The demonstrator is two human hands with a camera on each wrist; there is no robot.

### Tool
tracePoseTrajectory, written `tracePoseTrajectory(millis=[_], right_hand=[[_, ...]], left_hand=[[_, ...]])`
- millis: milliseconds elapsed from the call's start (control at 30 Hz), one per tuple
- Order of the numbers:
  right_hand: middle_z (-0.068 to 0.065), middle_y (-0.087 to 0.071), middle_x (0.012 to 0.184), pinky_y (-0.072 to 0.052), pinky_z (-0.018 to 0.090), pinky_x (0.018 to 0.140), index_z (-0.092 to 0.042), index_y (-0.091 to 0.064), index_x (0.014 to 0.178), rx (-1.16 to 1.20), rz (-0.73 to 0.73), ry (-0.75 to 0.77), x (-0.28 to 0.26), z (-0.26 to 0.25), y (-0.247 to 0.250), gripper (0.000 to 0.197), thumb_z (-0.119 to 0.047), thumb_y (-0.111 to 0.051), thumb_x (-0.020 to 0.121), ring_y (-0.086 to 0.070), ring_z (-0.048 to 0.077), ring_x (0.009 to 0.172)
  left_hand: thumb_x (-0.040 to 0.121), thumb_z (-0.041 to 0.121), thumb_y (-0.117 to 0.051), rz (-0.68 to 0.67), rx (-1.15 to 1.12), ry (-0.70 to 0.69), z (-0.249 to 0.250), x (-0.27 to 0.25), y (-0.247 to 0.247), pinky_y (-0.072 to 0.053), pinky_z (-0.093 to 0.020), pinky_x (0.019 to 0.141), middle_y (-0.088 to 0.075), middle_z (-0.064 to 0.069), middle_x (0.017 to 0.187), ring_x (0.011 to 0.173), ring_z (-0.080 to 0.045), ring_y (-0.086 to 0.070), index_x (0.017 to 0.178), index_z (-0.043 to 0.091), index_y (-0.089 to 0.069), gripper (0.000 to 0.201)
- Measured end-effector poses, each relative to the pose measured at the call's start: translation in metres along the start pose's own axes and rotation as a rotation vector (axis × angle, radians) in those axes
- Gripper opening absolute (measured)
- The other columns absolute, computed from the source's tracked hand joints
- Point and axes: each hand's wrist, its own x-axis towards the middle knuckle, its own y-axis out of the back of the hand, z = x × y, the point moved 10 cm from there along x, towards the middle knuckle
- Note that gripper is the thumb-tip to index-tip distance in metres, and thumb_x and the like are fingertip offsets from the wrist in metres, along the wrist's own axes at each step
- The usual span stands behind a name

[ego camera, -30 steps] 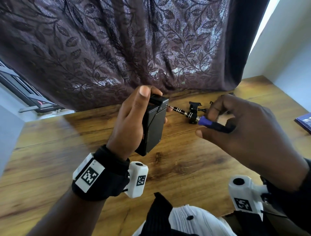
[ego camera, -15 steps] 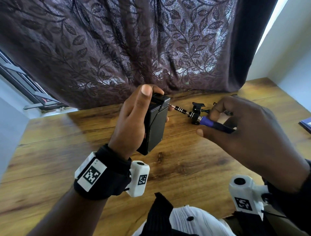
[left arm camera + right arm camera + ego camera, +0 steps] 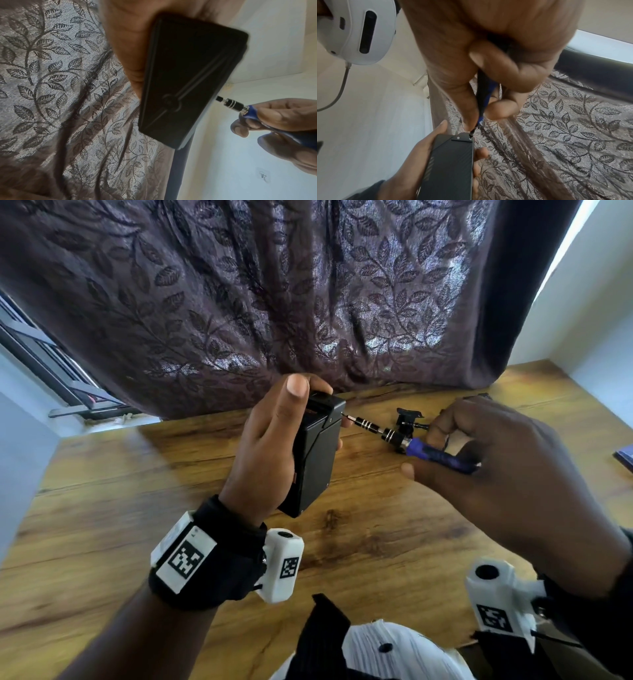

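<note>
My left hand (image 3: 274, 440) grips a black rectangular box (image 3: 317, 460) upright above the wooden table (image 3: 359, 542), thumb along its near side, fingers wrapped behind. My right hand (image 3: 479, 453) pinches a blue-handled precision screwdriver (image 3: 435, 451) with a black and silver shaft. Its tip meets a small screw at the box's top right corner (image 3: 470, 138); a second screw (image 3: 458, 137) sits beside it. The left wrist view shows the box's (image 3: 185, 81) grooved face and the screwdriver (image 3: 236, 106) coming in from the right.
A small black clamp-like part (image 3: 407, 419) lies on the table behind the screwdriver. A dark leaf-patterned curtain (image 3: 274, 296) hangs along the table's back edge. A blue flat object (image 3: 625, 455) lies at the right edge. White and black cloth (image 3: 376, 648) lies at the near edge.
Both hands keep the same hold, with the screwdriver tip staying at the box's top corner. The head view has shifted slightly.
</note>
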Motion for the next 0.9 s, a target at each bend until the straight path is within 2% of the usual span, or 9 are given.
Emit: tracePoseTrajectory(millis=[100,267,333,433,467,633,767,833,900], right_hand=[[-0.010,-0.064,0.079,-0.046,0.024,0.069,-0.026,-0.065,0.072,0.062,0.011,0.025,-0.001,-0.006,-0.001,0.026,-0.051,-0.073,0.074,-0.061,0.007,0.069],[-0.006,-0.066,0.066,-0.046,0.021,0.059,-0.020,-0.070,0.066,0.150,-0.033,0.022,0.002,-0.009,-0.006,0.036,-0.047,-0.062,0.088,-0.061,0.004,0.057],[-0.008,-0.064,0.067,-0.043,0.018,0.060,-0.023,-0.068,0.070,0.104,-0.061,0.014,0.004,-0.007,-0.011,0.035,-0.055,-0.061,0.084,-0.059,0.004,0.063],[-0.016,-0.058,0.075,-0.037,0.005,0.062,-0.031,-0.057,0.081,0.024,-0.077,-0.004,0.004,-0.004,-0.016,0.036,-0.060,-0.075,0.068,-0.054,-0.005,0.074],[-0.017,-0.058,0.078,-0.036,0.004,0.063,-0.031,-0.056,0.081,0.011,-0.073,-0.001,0.004,-0.003,-0.017,0.038,-0.058,-0.078,0.065,-0.054,-0.005,0.077],[-0.013,-0.062,0.077,-0.037,0.008,0.064,-0.030,-0.067,0.073,0.059,-0.004,0.010,0.002,-0.005,-0.007,0.024,-0.053,-0.071,0.073,-0.056,0.005,0.075],[-0.016,-0.061,0.077,-0.037,0.006,0.064,-0.031,-0.067,0.076,0.069,-0.033,0.031,0.002,-0.011,-0.009,0.032,-0.063,-0.060,0.075,-0.055,-0.002,0.077],[-0.017,-0.056,0.071,-0.035,0.011,0.056,-0.032,-0.060,0.081,0.059,-0.055,-0.019,0.001,-0.005,-0.012,0.034,-0.062,-0.071,0.069,-0.053,-0.007,0.069],[-0.017,-0.055,0.074,-0.033,0.017,0.056,-0.033,-0.055,0.082,0.011,-0.054,-0.030,0.000,-0.002,-0.013,0.039,-0.059,-0.077,0.064,-0.051,-0.004,0.064]], left_hand=[[0.101,0.053,-0.032,-0.002,-0.004,-0.012,0.002,0.002,0.003,-0.054,-0.044,0.060,-0.071,-0.014,0.085,0.074,-0.035,-0.069,0.113,0.009,-0.060,0.053],[0.100,0.054,-0.033,-0.009,0.011,-0.003,-0.001,0.005,0.006,-0.054,-0.046,0.061,-0.072,-0.011,0.088,0.076,-0.037,-0.070,0.114,0.009,-0.060,0.055],[0.100,0.055,-0.033,-0.004,0.011,-0.001,-0.003,0.005,0.008,-0.054,-0.046,0.061,-0.071,-0.011,0.088,0.076,-0.037,-0.070,0.114,0.010,-0.060,0.053],[0.100,0.054,-0.033,0.000,0.005,-0.006,-0.004,0.005,0.008,-0.053,-0.044,0.061,-0.071,-0.014,0.086,0.075,-0.036,-0.069,0.112,0.013,-0.061,0.051],[0.100,0.054,-0.033,-0.001,0.005,-0.005,-0.005,0.005,0.008,-0.053,-0.044,0.061,-0.071,-0.015,0.086,0.074,-0.036,-0.069,0.111,0.013,-0.061,0.051],[0.100,0.054,-0.034,0.004,-0.011,0.002,-0.008,0.004,0.008,-0.052,-0.046,0.060,-0.071,-0.016,0.085,0.073,-0.037,-0.069,0.112,0.011,-0.061,0.053],[0.100,0.056,-0.035,0.017,-0.005,0.006,-0.009,0.004,0.008,-0.053,-0.047,0.060,-0.071,-0.013,0.084,0.074,-0.040,-0.069,0.110,0.016,-0.063,0.050],[0.100,0.056,-0.034,0.017,0.001,0.004,-0.009,0.003,0.007,-0.053,-0.046,0.060,-0.072,-0.015,0.083,0.074,-0.041,-0.069,0.108,0.018,-0.064,0.049],[0.099,0.056,-0.034,0.015,0.011,0.006,-0.009,0.002,0.007,-0.053,-0.046,0.060,-0.072,-0.015,0.082,0.074,-0.042,-0.069,0.106,0.019,-0.065,0.049]])
